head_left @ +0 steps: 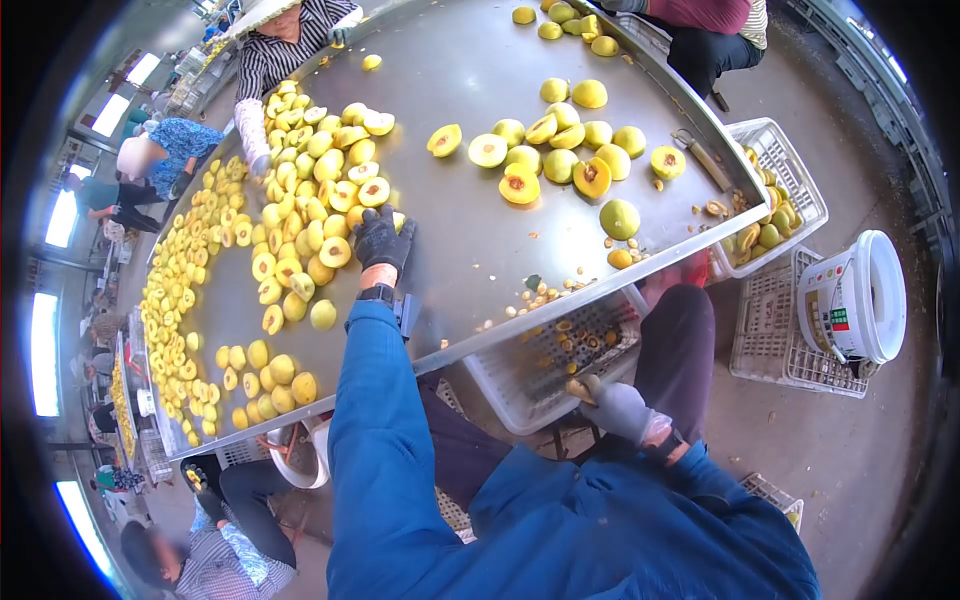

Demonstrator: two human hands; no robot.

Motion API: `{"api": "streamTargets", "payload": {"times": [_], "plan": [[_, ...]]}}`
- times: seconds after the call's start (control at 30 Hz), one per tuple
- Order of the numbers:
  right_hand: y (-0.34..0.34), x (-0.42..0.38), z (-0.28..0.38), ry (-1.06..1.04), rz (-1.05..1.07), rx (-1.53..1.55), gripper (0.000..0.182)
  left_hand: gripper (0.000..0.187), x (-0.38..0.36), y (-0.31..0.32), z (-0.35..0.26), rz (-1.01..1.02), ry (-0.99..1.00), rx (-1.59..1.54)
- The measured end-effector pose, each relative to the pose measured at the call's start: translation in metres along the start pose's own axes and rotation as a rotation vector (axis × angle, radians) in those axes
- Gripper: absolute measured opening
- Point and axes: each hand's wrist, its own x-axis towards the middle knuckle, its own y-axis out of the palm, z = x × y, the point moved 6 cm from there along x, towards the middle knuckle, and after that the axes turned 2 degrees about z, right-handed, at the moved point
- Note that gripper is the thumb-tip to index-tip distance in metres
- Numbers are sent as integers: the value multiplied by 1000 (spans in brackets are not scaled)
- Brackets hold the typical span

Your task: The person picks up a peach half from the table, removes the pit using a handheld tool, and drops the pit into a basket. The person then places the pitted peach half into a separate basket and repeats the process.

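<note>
My left hand (pixel 381 241), in a dark glove, reaches over the steel table (pixel 470 250) and rests on yellow peach halves (pixel 320 215) at the edge of a big pile. It seems to grasp one fruit, though the glove hides it. My right hand (pixel 612 408), in a grey glove, hangs below the table edge over a white crate (pixel 520 385) of pits and holds a small tool with a piece of fruit at its tip. Whole and halved peaches (pixel 560 160) lie further right on the table.
A white crate (pixel 780 185) of fruit scraps, an empty crate (pixel 775 330) and a white bucket (pixel 855 295) stand on the floor at right. Other people sit around the table: one in a striped shirt (pixel 275 50) at the far side, one (pixel 215 560) at lower left.
</note>
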Motion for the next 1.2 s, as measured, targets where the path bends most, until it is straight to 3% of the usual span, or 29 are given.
{"api": "streamTargets", "payload": {"times": [0.13, 0.23, 0.27, 0.3, 0.37, 0.47, 0.6, 0.7, 0.9, 1.0, 1.1, 1.2], "plan": [[-12, 4, 8, -11, -9, 6, 29, 46, -21, 17, -2, -67, 139, -30], [-23, 15, 23, -159, -60, 166, 30, 39, -61, -2, 10, 133, 34, -900], [-40, 17, 41, -196, -99, 217, 29, 35, -89, -17, 3, 167, -8, -1361], [-46, 22, 50, -207, -109, 248, 27, 32, -109, -31, -1, -233, 564, -807], [-61, 29, 75, -266, -196, 285, 27, 44, -162, -74, -34, -236, 542, -862], [-88, 29, 116, -339, -239, 334, 30, 40, -210, -87, -71, 47, 169, -1475], [-94, 18, 145, -396, -259, 225, 29, 64, -245, -86, -93, 43, -83, -1872], [-91, 8, 155, -427, -302, 54, 32, 67, -262, -103, -108, 2, -79, -1808], [-79, -1, 147, -425, -412, 94, 37, 64, -274, -115, -118, -19, 12, -1798], [-83, -7, 152, -301, -278, 90, 31, 64, -279, -113, -117, -65, -133, -1717], [-88, -12, 155, -443, -250, 391, 17, 61, -279, -127, -116, -202, 4, -1412], [-85, -10, 153, -453, -138, 749, 16, 58, -273, -129, -118, -174, 142, -1363]]}}
